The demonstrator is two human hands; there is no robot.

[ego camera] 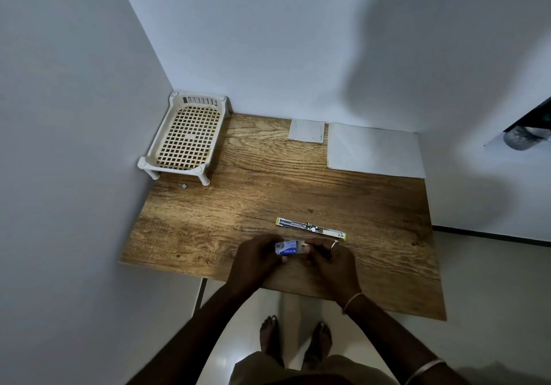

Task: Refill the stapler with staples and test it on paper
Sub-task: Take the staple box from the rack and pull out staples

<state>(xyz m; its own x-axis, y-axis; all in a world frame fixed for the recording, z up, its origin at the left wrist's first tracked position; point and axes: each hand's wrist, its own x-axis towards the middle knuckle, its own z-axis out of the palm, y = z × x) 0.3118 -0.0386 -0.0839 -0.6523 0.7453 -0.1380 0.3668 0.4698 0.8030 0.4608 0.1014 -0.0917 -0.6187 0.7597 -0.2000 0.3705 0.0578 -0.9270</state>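
On table (208,205), one stapler (311,229), two papers (375,150)

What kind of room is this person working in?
Probably a plain corner of a home or small office: a wood-grain tabletop pushed against bare white walls, a cream plastic lattice rack, white paper sheets, and a tiled floor.

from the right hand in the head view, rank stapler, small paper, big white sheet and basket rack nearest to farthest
From the right hand:
1. Stapler, lying opened flat just beyond the hand.
2. Big white sheet, far right.
3. Small paper, far edge, centre; close to the sheet's distance.
4. Basket rack, far left corner.
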